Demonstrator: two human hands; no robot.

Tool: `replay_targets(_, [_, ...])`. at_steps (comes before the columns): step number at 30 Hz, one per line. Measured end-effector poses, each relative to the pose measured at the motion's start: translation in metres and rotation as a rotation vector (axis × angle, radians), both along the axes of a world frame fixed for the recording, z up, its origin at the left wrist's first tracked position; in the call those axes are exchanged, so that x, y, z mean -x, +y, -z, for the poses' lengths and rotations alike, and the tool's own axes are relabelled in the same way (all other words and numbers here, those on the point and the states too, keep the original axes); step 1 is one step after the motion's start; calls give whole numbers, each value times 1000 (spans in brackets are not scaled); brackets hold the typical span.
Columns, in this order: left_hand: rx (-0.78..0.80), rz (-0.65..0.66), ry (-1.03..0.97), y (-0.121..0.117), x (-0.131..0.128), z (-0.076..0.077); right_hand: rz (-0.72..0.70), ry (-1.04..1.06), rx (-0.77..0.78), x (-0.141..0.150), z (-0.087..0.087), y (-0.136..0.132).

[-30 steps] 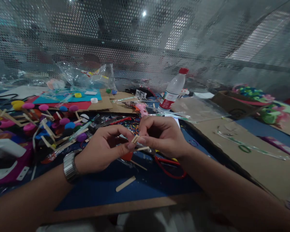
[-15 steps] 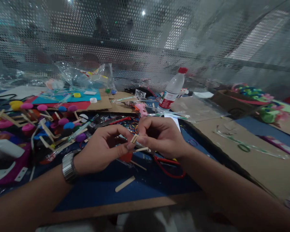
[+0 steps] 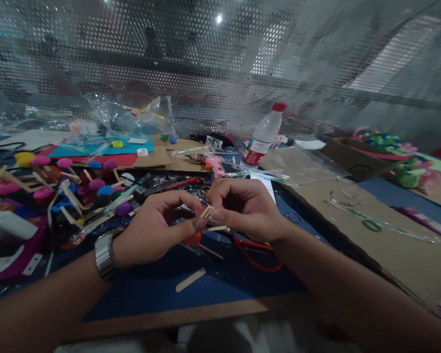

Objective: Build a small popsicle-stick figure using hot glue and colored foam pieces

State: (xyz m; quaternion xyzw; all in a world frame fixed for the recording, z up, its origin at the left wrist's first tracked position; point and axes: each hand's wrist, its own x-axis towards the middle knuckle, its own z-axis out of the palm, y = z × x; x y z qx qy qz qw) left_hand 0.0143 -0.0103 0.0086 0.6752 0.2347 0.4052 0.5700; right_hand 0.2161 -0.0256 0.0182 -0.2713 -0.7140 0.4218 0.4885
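Between the fingertips of both hands is a small bundle of short wooden craft stick pieces [image 3: 206,212]. My left hand [image 3: 159,225], with a metal watch on its wrist, pinches it from the left. On the right, my right hand [image 3: 248,208] grips the same pieces between thumb and bent fingers. Another wooden stick [image 3: 219,228] shows just under the right thumb; whether it is held I cannot tell. Red-handled scissors [image 3: 259,257] lie below the right hand, their blades partly hidden. A loose craft stick [image 3: 191,280] rests on the blue table top [image 3: 147,294] nearer to me.
Left, a heap of stick pieces with coloured caps [image 3: 84,191] crowds the table. Behind my hands lie a pink glue gun [image 3: 215,165] and a red-capped bottle [image 3: 262,137]. Cardboard [image 3: 371,230] covers the right side, with a cardboard box [image 3: 353,152] beyond. Perforated metal mesh [image 3: 206,63] stands behind.
Both hands keep their pinch on the stick pieces, which have shifted very slightly to the right. Otherwise the scene looks the same.
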Motion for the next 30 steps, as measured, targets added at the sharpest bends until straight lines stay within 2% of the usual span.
replay_targets(12, [-110, -23, 60, -1, 1, 2, 28, 0, 59, -4, 1, 0])
replay_targets(18, [-198, -39, 66, -1, 2, 4, 71, -16, -3, -4, 0, 0])
replay_targets(22, [-325, -98, 119, -1, 3, 5, 108, -29, -16, -2, -1, -2])
replay_targets(25, [-412, -134, 150, -1, 4, 7, 149, -64, -87, 0, -2, -4])
replay_targets(30, [-449, -121, 154, 0, 3, 8, 207, -120, -175, 1, -2, -6])
